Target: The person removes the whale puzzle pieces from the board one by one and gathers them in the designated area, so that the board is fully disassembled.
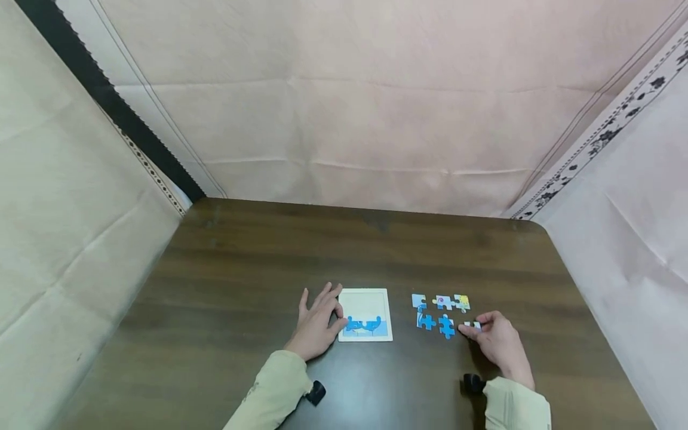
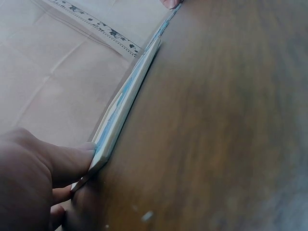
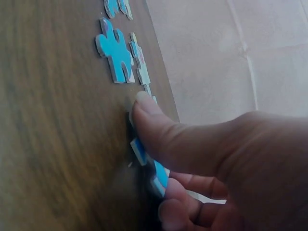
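Observation:
A square white puzzle tray (image 1: 365,302) lies flat on the table, with blue jigsaw pieces (image 1: 371,327) fitted along its near side. My left hand (image 1: 318,325) is at the tray's left edge. Thumb and forefinger pinch the rim there, and the left wrist view shows the thumb (image 2: 72,161) over the near corner. Right of the tray, my right hand (image 1: 500,341) holds a blue and white puzzle piece (image 3: 161,177) between thumb and fingers, low over the tabletop. The fingers partly cover this piece. Several loose pieces (image 1: 446,326) lie just left of that hand.
The brown wooden table (image 1: 242,286) has rounded far corners. Pale cloth walls (image 1: 344,131) enclose it at the back and both sides. Loose pieces in two rough rows, one with yellow (image 1: 461,301), lie between tray and right hand. A black wrist camera (image 1: 316,393) sits at the left cuff.

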`<action>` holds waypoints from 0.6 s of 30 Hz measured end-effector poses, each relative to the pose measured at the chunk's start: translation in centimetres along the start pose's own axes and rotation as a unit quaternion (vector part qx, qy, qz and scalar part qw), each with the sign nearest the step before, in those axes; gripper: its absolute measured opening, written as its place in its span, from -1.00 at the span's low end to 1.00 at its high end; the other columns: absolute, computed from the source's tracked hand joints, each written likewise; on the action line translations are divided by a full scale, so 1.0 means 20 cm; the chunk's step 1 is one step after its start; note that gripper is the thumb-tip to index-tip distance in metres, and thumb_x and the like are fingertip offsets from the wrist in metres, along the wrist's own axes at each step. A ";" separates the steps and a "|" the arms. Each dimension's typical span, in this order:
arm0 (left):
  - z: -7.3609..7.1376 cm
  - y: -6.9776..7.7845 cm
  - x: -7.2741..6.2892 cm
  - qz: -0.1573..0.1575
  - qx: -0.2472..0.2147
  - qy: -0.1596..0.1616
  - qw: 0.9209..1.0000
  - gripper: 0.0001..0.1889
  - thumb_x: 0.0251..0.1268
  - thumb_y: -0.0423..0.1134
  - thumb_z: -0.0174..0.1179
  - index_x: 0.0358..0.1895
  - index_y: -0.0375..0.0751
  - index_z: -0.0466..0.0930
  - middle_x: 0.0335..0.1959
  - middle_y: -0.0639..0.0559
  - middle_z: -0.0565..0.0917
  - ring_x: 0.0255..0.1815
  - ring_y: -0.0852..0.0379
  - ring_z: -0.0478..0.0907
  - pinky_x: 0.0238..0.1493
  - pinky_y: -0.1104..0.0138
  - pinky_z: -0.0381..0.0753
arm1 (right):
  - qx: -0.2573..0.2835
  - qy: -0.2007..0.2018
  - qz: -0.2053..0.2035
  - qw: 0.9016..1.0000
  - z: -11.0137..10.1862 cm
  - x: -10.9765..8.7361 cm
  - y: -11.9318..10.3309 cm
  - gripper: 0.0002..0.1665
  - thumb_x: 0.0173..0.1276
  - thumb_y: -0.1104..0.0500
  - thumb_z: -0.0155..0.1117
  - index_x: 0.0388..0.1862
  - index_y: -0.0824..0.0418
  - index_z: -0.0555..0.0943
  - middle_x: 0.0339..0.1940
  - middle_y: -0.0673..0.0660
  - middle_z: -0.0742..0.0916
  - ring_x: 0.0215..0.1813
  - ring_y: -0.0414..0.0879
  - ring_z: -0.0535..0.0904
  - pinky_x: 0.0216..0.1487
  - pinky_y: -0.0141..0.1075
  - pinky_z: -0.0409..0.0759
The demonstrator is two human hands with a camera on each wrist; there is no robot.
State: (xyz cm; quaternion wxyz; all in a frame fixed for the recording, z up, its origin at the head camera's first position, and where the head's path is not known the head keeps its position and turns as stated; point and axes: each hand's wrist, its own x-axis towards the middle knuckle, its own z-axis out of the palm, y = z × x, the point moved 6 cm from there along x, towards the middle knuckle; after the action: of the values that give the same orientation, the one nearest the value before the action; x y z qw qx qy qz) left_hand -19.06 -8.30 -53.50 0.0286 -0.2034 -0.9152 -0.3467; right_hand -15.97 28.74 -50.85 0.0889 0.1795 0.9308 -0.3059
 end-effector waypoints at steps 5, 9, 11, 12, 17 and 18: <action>-0.01 -0.01 0.02 -0.001 0.007 0.001 1.000 -0.75 0.32 -0.07 0.26 -0.38 0.12 0.33 0.49 -0.02 0.24 0.55 -0.02 -0.01 0.39 -0.21 -0.46 | -0.003 0.014 -0.016 1.000 -0.01 0.01 -0.02 -0.31 0.23 -0.18 0.39 -0.05 0.38 0.43 -0.31 0.25 0.59 -0.28 0.08 0.49 -0.24 -0.07 0.46; 0.00 -0.01 0.02 -0.006 0.005 -0.001 1.000 -0.75 0.32 -0.07 0.26 -0.38 0.11 0.33 0.49 -0.03 0.24 0.55 -0.02 -0.02 0.39 -0.20 -0.48 | -0.003 0.025 -0.033 0.999 -0.01 0.01 -0.02 -0.39 0.26 -0.13 0.38 -0.07 0.35 0.45 -0.35 0.21 0.59 -0.34 0.04 0.49 -0.30 -0.13 0.44; 0.00 -0.01 0.02 -0.010 0.006 -0.001 1.000 -0.75 0.32 -0.07 0.26 -0.38 0.12 0.33 0.49 -0.02 0.25 0.55 0.01 -0.02 0.40 -0.19 -0.48 | 0.001 0.031 -0.036 0.999 0.00 0.01 -0.02 -0.42 0.27 -0.12 0.37 -0.07 0.34 0.46 -0.36 0.19 0.58 -0.35 0.03 0.47 -0.32 -0.15 0.42; 0.00 -0.02 0.02 -0.013 0.006 -0.002 1.000 -0.75 0.32 -0.07 0.26 -0.38 0.13 0.33 0.49 0.00 0.24 0.55 0.03 -0.02 0.40 -0.17 -0.49 | 0.004 0.032 -0.035 0.999 0.00 0.01 -0.02 -0.43 0.28 -0.11 0.36 -0.07 0.34 0.46 -0.36 0.19 0.57 -0.35 0.03 0.46 -0.33 -0.16 0.41; 0.01 -0.02 0.02 -0.016 0.004 -0.005 1.000 -0.75 0.33 -0.07 0.26 -0.39 0.13 0.34 0.48 0.00 0.25 0.55 0.03 -0.02 0.41 -0.17 -0.49 | 0.014 0.038 -0.025 0.999 0.01 0.00 0.00 -0.50 0.32 -0.06 0.34 -0.06 0.33 0.47 -0.35 0.20 0.57 -0.34 0.04 0.46 -0.32 -0.16 0.38; 0.01 -0.02 0.02 -0.016 0.002 -0.006 1.000 -0.75 0.33 -0.07 0.26 -0.39 0.13 0.34 0.48 -0.01 0.25 0.55 0.03 -0.02 0.41 -0.17 -0.49 | 0.016 0.041 -0.022 0.999 0.01 0.00 0.01 -0.51 0.33 -0.05 0.34 -0.06 0.33 0.47 -0.35 0.20 0.57 -0.34 0.04 0.46 -0.32 -0.16 0.38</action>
State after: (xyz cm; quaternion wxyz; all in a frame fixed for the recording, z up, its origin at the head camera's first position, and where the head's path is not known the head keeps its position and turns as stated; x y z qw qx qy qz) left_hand -19.46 -8.24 -53.84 0.0176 -0.1907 -0.9192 -0.3441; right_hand -15.85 28.74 -51.05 0.0411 0.1725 0.9324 -0.3150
